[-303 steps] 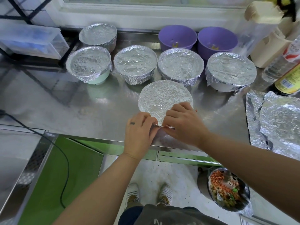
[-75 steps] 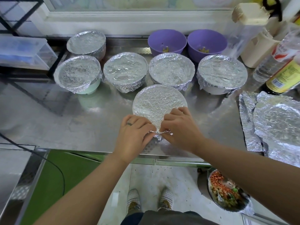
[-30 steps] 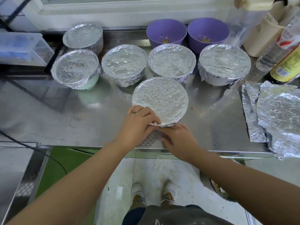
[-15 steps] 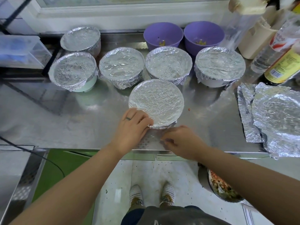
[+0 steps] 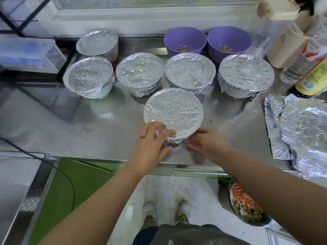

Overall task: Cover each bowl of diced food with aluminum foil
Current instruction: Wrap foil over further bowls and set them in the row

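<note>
Only the head view here, looking down over your arms.

The front bowl [image 5: 173,112] sits near the worktop [image 5: 70,124] edge, right in front of you, and its top is already fully under foil. Your left hand [image 5: 150,142] is curled over the near rim, gripping the crimped foil edge there. Your right hand [image 5: 207,144] is up against the lower right side of the same bowl, fingertips on the foil skirt. I honestly can't tell if it's pinching the foil or just pressing it flat. So I'd say you're finishing the tuck on this one, not starting it.

Behind it, five covered bowls [image 5: 139,71] are lined up and look done: four in a row and one further back on the left.

What's left, as far as I can see: two purple bowls [image 5: 184,40] at the back, both uncovered with a few yellowish bits in the bottom. There's also a metal bowl [image 5: 246,207] of diced food down below the worktop on your right, also open.

Spare foil sheets [image 5: 304,131] lie crumpled on the right of the worktop, well apart from the bowl you're on, so you've got material for the rest. A few bottles [image 5: 313,76] stand behind them.
</note>
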The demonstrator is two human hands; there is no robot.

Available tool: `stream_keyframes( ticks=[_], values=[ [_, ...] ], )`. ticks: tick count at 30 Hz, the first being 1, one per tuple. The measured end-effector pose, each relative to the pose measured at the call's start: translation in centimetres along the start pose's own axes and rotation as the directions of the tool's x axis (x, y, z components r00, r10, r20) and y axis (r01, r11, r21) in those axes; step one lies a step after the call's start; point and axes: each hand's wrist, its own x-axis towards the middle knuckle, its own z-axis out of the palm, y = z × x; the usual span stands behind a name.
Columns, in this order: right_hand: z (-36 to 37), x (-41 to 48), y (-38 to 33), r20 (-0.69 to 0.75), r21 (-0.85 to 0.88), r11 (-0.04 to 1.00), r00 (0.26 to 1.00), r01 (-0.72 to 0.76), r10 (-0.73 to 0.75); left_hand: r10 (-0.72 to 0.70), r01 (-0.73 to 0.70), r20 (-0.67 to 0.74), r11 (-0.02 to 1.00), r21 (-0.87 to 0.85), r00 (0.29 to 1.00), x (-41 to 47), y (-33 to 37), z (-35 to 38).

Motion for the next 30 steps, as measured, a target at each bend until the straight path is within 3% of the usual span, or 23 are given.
stream_keyframes(
  ticks=[8,13,18,22,24,25,26,27,28,29,30],
  values=[
    [1.6,-0.7,-0.1,0.018,0.315,0.931,0.982,-0.182,0.186,-0.070,0.073,-0.150,0.997,0.012,0.986,0.3,1.6,2.1],
    [1.9,-0.7,-0.2,0.008,0.346,0.911,0.972,-0.225,0.237,-0.040,0.077,-0.284,0.990,0.121,0.958,0.4,1.7,2.9],
    [2.4,-0.6,-0.3,0.008,0.396,0.888,0.968,-0.232,0.249,-0.040,0.085,-0.313,0.988,0.129,0.949,0.1,1.6,3.3],
    [1.6,0.0,-0.2,0.087,0.568,0.777,0.959,-0.271,0.271,-0.157,0.178,-0.277,0.982,0.054,0.948,-0.6,2.7,2.7],
    [0.6,0.1,-0.3,0.145,0.609,0.735,0.953,-0.297,0.265,-0.357,0.329,-0.260,0.933,-0.145,0.897,-1.4,4.7,1.5],
    [0.1,-0.1,-0.5,0.168,0.592,0.746,0.952,-0.304,0.254,-0.526,0.447,-0.231,0.835,-0.321,0.818,-1.6,6.2,0.7],
    [-0.2,-0.3,-0.8,0.184,0.552,0.775,0.951,-0.308,0.247,-0.707,0.553,-0.134,0.644,-0.529,0.695,-1.5,7.6,0.0],
    [-0.4,-0.3,-1.1,0.186,0.504,0.808,0.952,-0.304,0.242,-0.842,0.612,0.039,0.358,-0.705,0.538,-1.0,8.8,-0.7],
    [-0.5,-0.5,-1.4,0.187,0.449,0.841,0.952,-0.303,0.243,-0.888,0.600,0.258,0.024,-0.800,0.380,-0.2,9.7,-1.1],
    [-0.5,-0.7,-1.7,0.187,0.401,0.865,0.951,-0.302,0.245,-0.843,0.527,0.467,-0.279,-0.803,0.265,0.7,10.1,-1.2],
    [-0.2,-0.9,-2.2,0.184,0.362,0.885,0.953,-0.294,0.242,-0.752,0.438,0.624,-0.497,-0.749,0.214,1.7,10.3,-1.2]
  ],
)
